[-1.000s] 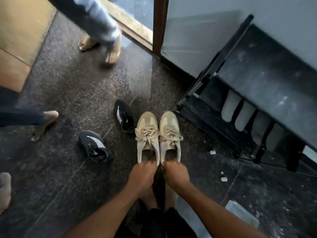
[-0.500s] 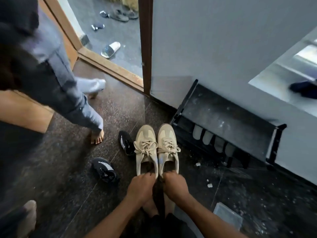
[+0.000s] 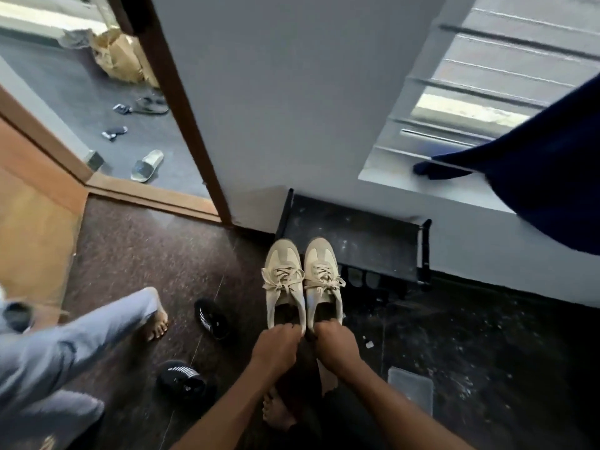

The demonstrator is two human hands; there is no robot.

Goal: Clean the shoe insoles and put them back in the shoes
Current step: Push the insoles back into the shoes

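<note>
Beige shoes point(image 3: 285, 287), 2, are touching side by side; left hand point(image 3: 276, 347) and right hand point(image 3: 336, 347) are each gripping 1 heel, fingers curled.

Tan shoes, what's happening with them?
A person grips the pair by the heels. The left hand holds the left shoe and the right hand holds the right shoe, toes pointing toward a black shoe rack. Two black sneakers lie on the floor nearby.
</note>
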